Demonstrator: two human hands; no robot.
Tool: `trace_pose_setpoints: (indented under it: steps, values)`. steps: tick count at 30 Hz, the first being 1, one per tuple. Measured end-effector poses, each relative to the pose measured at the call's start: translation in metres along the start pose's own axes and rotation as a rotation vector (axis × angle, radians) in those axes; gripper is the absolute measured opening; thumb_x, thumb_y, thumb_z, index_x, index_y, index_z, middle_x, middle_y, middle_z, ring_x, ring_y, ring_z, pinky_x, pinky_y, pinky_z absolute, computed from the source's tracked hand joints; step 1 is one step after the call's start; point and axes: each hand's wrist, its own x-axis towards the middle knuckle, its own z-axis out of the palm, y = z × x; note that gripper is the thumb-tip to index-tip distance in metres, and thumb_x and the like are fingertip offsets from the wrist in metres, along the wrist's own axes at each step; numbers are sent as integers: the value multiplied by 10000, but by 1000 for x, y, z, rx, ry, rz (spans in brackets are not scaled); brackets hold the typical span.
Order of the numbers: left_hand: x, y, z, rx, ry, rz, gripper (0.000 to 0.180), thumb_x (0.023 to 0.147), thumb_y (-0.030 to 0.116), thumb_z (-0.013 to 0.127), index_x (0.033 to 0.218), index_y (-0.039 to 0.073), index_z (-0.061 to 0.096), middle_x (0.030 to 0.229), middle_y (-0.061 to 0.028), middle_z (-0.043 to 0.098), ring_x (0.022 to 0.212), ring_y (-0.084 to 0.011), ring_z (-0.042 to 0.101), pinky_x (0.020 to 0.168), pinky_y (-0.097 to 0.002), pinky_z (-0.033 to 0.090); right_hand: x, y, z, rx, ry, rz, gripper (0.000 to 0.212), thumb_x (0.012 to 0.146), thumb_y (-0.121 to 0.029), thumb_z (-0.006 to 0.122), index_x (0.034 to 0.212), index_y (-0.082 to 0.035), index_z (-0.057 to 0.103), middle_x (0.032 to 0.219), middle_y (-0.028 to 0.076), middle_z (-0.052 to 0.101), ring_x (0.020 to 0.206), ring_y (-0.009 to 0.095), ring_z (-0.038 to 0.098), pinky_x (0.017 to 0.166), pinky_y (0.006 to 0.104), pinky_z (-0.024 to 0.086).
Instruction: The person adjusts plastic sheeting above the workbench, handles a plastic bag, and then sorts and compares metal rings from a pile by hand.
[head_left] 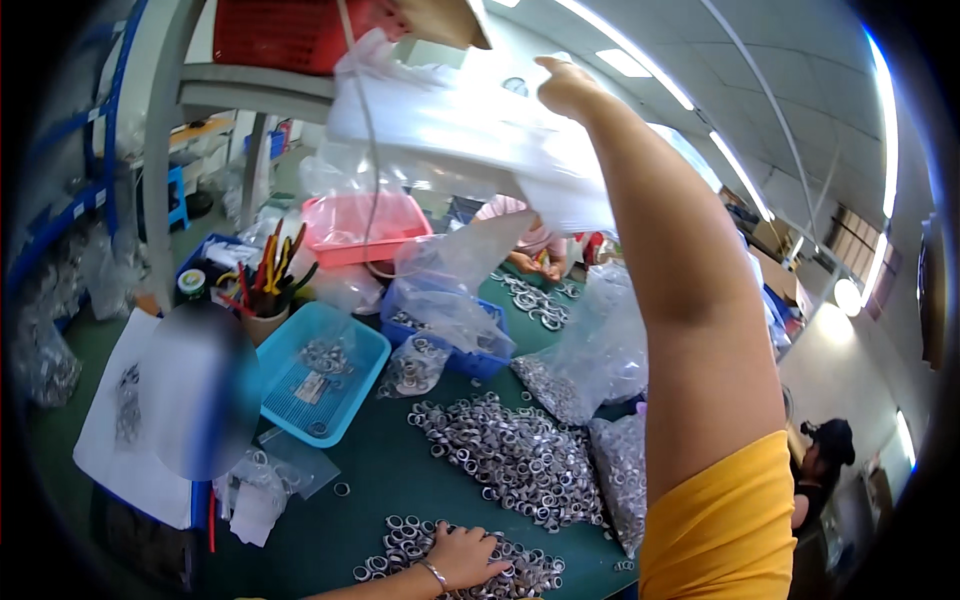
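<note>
My left hand (465, 557), with a bracelet on its wrist, lies palm down with spread fingers on a small heap of metal rings (405, 540) at the table's near edge. Raised high, my right hand (568, 88) is beside the clear plastic sheeting (450, 110) on the shelf. Its fingers look curled, and what they hold, if anything, is lost in glare. Beyond my left hand spreads a larger pile of metal rings (510, 450). Clear bags (590, 350) of rings stand along its right side, partly behind my right forearm.
A blue basket (335, 425) holds some rings, with a cup of pliers (265, 310) behind it. Papers (110, 440) lie left. A red tray (365, 240) and dark-blue bin (485, 365) stand farther back. Across the table, a person's hands (540, 265) work; another person (825, 460) is right.
</note>
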Motion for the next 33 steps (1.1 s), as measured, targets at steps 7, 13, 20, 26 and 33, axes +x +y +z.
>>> trace_pose_setpoints:
  steps: [7, 13, 20, 26, 33]
  values:
    - [-1, -3, 6, -21, 79, 6, 476, 796, 548, 531, 904, 94, 625, 898, -100, 579, 845, -302, 583, 822, -596, 333, 5, -3, 29, -24, -284, -136, 266, 821, -158, 556, 1063, -90, 644, 974, 152, 652, 894, 266, 632, 744, 377, 510]
    - [-1, 0, 3, -22, 36, -12, 481, 799, 552, 524, 903, 94, 627, 908, -101, 582, 853, -307, 585, 831, -585, 330, 3, 10, -1, 191, 111, 126, 182, 818, -165, 573, 907, -46, 678, 992, 186, 638, 943, 316, 607, 826, 354, 478]
    - [0, -1, 0, -17, 0, -25, 517, 807, 566, 502, 999, 101, 621, 959, -110, 581, 894, -308, 575, 846, -578, 325, -13, 34, -37, 381, 152, 271, 220, 885, -180, 535, 944, 10, 629, 827, 94, 614, 728, 157, 596, 636, 275, 500]
    - [-1, 0, -6, -9, -47, -33, 520, 817, 562, 490, 1030, 104, 613, 987, -113, 574, 930, -302, 565, 860, -572, 319, -27, 36, -53, 515, 236, 302, 241, 890, -186, 543, 984, 29, 600, 837, 144, 610, 739, 171, 603, 625, 291, 501]
    - [-1, -1, 0, -10, -45, -29, 535, 813, 567, 491, 1070, 110, 603, 994, -111, 575, 937, -304, 564, 863, -565, 322, -24, 24, -54, 490, 174, 216, 305, 857, -233, 620, 1000, 35, 602, 860, 137, 624, 722, 152, 627, 670, 239, 537]
